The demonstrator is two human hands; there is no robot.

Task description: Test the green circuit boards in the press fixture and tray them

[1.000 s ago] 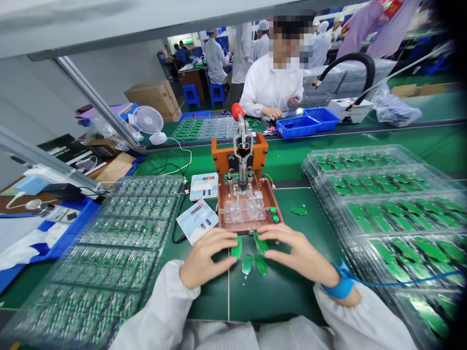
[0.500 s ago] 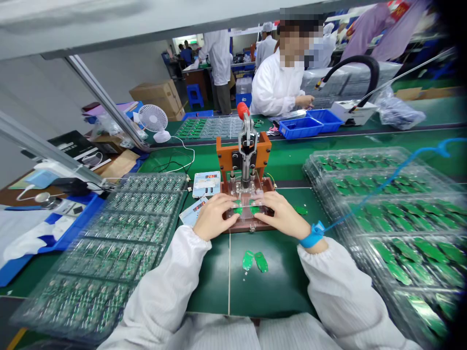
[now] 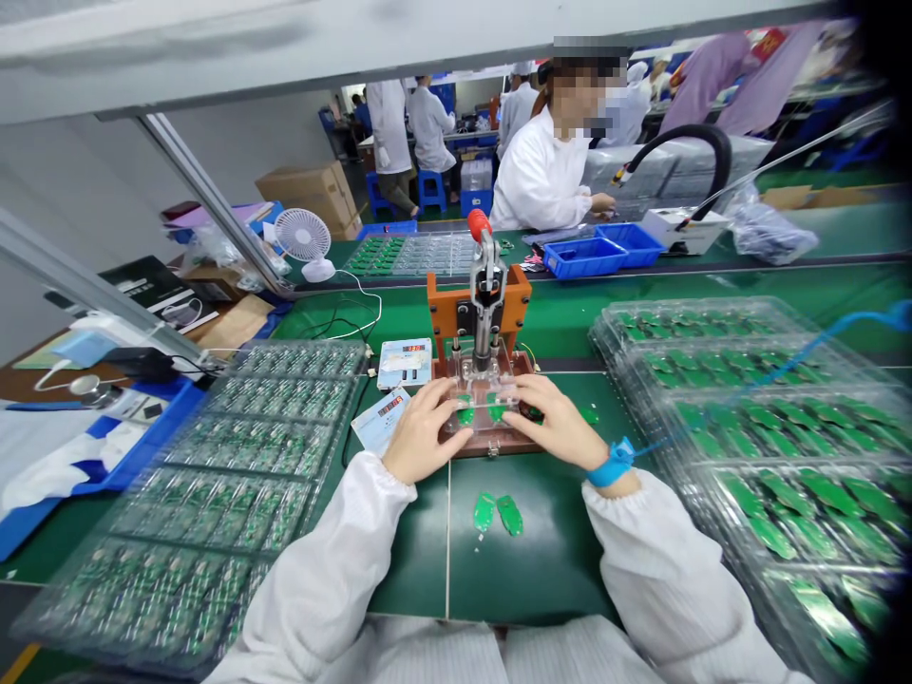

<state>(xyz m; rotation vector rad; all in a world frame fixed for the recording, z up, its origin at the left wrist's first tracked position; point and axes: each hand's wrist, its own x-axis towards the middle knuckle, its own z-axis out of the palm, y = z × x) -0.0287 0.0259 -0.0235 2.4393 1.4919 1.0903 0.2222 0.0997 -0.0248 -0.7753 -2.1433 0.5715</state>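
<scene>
A toggle-clamp test fixture (image 3: pixel 479 309) with a red-tipped lever and orange frame stands in front of me. Green circuit boards (image 3: pixel 497 410) lie in its base around the clear plate. My left hand (image 3: pixel 426 432) rests at the fixture's left edge, fingers stretched and thumb apart. On the opposite side, my right hand (image 3: pixel 556 421) spreads its fingers along the plate's right edge; a blue strap (image 3: pixel 613 463) circles that wrist. Whether the fingertips touch the boards, I cannot tell. Two loose green boards (image 3: pixel 509 514) lie on the green mat nearer to me.
Trays of boards flank me: a clear tray (image 3: pixel 214 475) on the left, stacked trays (image 3: pixel 748 418) on the right. Two small digital meters (image 3: pixel 405 363) sit left of the fixture. Beyond are a white fan (image 3: pixel 303 235), blue bins (image 3: pixel 585 256) and a co-worker (image 3: pixel 545 171).
My left hand has shifted slightly right, and the fingers of my right hand have moved slightly at the plate. The view has tilted a little. People in the background have changed position.
</scene>
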